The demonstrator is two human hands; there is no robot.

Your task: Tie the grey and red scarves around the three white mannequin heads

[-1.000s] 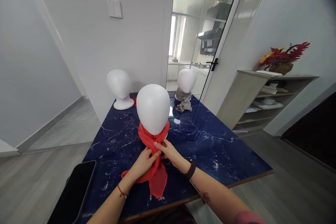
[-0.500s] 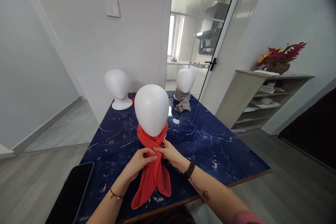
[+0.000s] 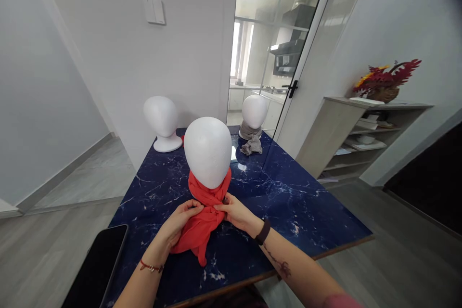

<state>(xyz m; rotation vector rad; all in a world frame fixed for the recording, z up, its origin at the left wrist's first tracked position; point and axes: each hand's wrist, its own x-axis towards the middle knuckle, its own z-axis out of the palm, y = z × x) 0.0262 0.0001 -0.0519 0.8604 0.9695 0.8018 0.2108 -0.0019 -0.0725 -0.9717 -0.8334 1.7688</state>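
Red scarf [image 3: 202, 224] bunches below the foam head [image 3: 208, 152], pinched by left hand [image 3: 177, 221] and right hand [image 3: 235, 211].

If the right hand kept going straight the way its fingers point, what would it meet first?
The right hand points left and slightly away, fingers already in the red scarf; straight on it would probably meet the left hand first.

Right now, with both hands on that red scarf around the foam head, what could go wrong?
The left hand and right hand both grip the red scarf tied around the white foam head. A hard pull might tip that head over on the glossy blue marble table. The dark phone lies at the table's near-left edge and could be elbowed off.
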